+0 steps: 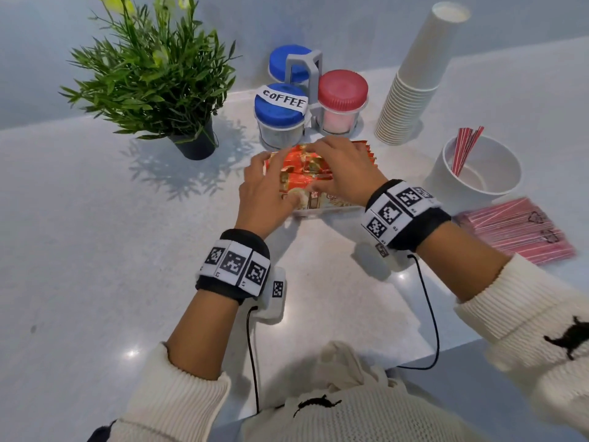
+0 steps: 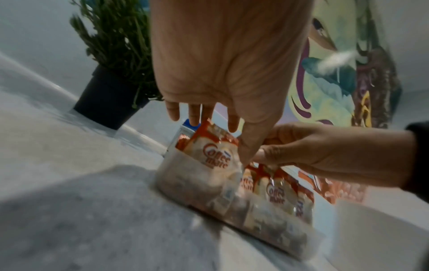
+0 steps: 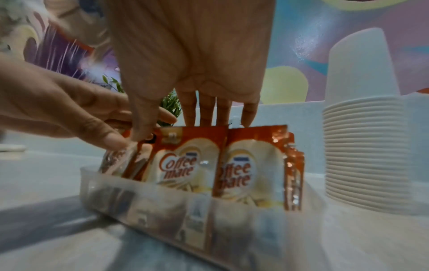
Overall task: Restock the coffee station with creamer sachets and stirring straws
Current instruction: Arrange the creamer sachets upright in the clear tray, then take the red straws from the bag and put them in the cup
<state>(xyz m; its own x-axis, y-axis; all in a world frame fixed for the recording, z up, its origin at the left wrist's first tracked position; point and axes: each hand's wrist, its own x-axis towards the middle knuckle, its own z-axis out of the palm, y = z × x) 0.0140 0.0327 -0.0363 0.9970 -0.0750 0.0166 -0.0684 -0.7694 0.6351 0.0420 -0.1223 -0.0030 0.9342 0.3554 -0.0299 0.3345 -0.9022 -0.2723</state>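
Orange and cream creamer sachets [image 1: 298, 169] stand upright in a clear plastic tray [image 1: 322, 212] at the middle of the counter. My left hand [image 1: 274, 180] pinches the tilted sachets [image 2: 216, 157] at the tray's left end, thumb in front and fingers behind. At the right part of the row, my right hand [image 1: 322, 164] pinches the sachet tops [image 3: 178, 165], its fingers [image 3: 206, 110] straight down behind them. Red-and-white stirring straws [image 1: 466, 148] lean in a white cup [image 1: 478, 186] to the right. A pack of pink wrapped straws [image 1: 516, 231] lies beside it.
Behind the tray a grey rack [image 1: 306, 74] holds two blue-lidded jars, one labelled COFFEE [image 1: 280, 113], and a red-lidded jar [image 1: 342, 100]. A tall stack of white paper cups [image 1: 411, 84] stands at the back right. A potted green plant [image 1: 159, 84] stands at the back left.
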